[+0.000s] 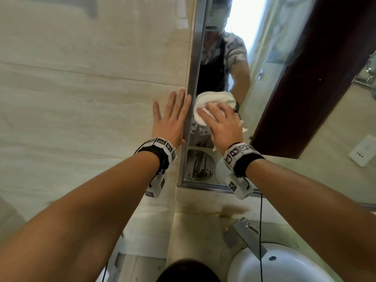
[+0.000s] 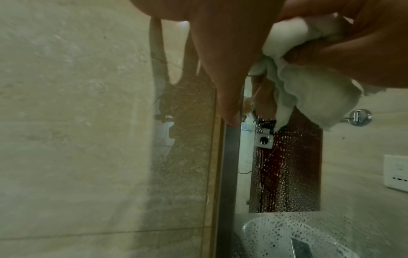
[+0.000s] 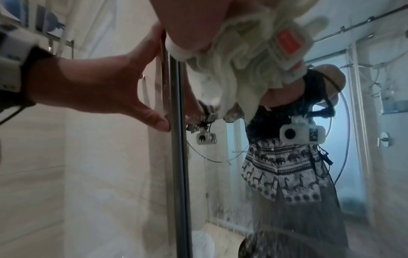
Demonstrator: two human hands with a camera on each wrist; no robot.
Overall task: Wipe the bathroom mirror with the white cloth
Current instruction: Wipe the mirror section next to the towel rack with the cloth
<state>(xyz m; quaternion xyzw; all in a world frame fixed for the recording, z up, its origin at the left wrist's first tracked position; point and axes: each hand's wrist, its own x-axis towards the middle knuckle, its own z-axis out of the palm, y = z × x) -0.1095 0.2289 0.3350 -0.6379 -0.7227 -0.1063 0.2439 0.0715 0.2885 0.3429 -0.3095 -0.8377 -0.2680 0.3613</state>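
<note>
In the head view, the cloth (image 1: 211, 104) is pressed to the mirror (image 1: 264, 82) at frame centre by the right hand (image 1: 222, 125), fingers spread flat over it; the left hand (image 1: 173, 119), fingers straight, is laid on the wall (image 1: 81, 88) beside the frame (image 1: 188, 123), probably as a brace. In the left wrist view, droplets (image 2: 287, 174) are seen lower right, so that glass is judged unwiped. In the right wrist view, the cloth is bunched at top centre against the glass.
</note>
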